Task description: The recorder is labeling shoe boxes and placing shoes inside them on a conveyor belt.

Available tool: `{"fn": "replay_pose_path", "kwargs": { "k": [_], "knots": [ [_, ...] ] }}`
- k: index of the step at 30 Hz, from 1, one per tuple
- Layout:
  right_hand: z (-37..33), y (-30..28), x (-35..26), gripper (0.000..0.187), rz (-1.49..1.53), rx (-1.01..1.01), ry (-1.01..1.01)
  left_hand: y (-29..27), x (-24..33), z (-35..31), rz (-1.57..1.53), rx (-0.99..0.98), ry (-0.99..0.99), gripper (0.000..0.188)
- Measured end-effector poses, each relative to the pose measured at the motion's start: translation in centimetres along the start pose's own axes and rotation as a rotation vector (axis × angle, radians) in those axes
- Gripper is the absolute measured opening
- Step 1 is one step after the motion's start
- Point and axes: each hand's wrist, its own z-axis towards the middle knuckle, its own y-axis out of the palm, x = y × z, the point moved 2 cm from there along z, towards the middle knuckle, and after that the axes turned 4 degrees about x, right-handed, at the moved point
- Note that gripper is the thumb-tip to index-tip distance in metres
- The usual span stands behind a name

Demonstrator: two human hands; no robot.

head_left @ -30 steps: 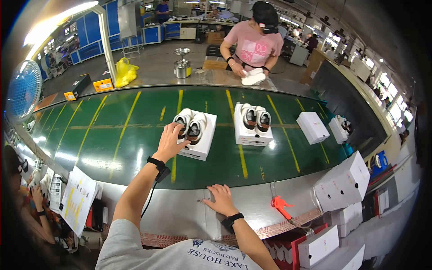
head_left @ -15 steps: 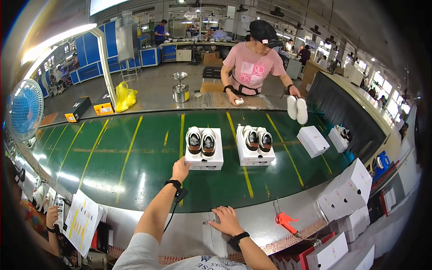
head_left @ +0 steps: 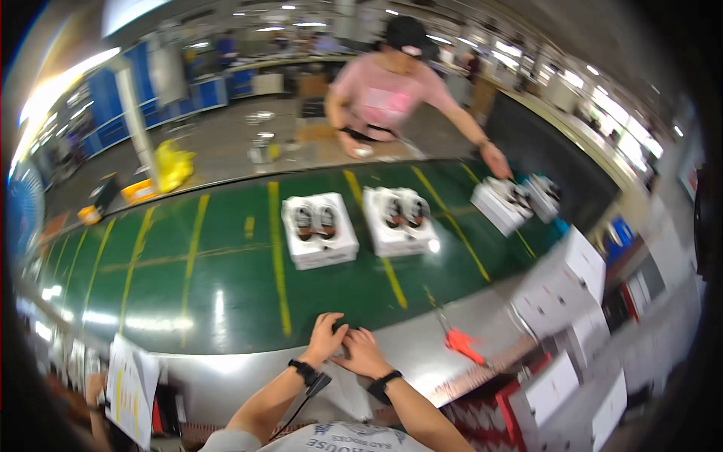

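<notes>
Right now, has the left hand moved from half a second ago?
Yes: judged against the metal ledge, the left hand came nearer and slightly right, off the leftmost white box, to the near edge of the green belt, beside the right hand.

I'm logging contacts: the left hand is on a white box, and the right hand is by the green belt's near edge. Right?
The left hand isn't on a white box; the head view shows it beside the right hand, by the near edge of the green belt.
</notes>
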Motion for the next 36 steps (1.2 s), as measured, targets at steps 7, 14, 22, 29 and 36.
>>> {"fn": "replay_pose_path", "kwargs": {
  "k": [7, 14, 22, 29, 36],
  "knots": [
    [-0.1, 1.3, -0.3, 0.050, 0.167, 0.128, 0.009, -0.3, 1.2, -2.7, 0.055, 0.044, 0.106, 0.014],
    [-2.9, 1.3, 0.5, 0.051, 0.240, 0.346, 0.133, 1.9, 2.2, -2.6, 0.028, -0.127, 0.090, 0.022],
    [-2.3, 2.3, 0.5, 0.022, 0.336, 0.508, 0.149, 1.1, 1.4, -2.5, 0.074, -0.131, 0.084, 0.026],
    [-1.9, 3.7, 1.1, 0.014, 0.490, 0.532, 0.128, 0.7, -0.1, -2.4, 0.089, -0.162, 0.150, 0.024],
    [-1.8, 2.1, 1.3, 0.014, 0.609, 0.507, 0.136, -0.3, -0.6, -1.8, 0.185, -0.212, 0.073, 0.032]
  ]
}}
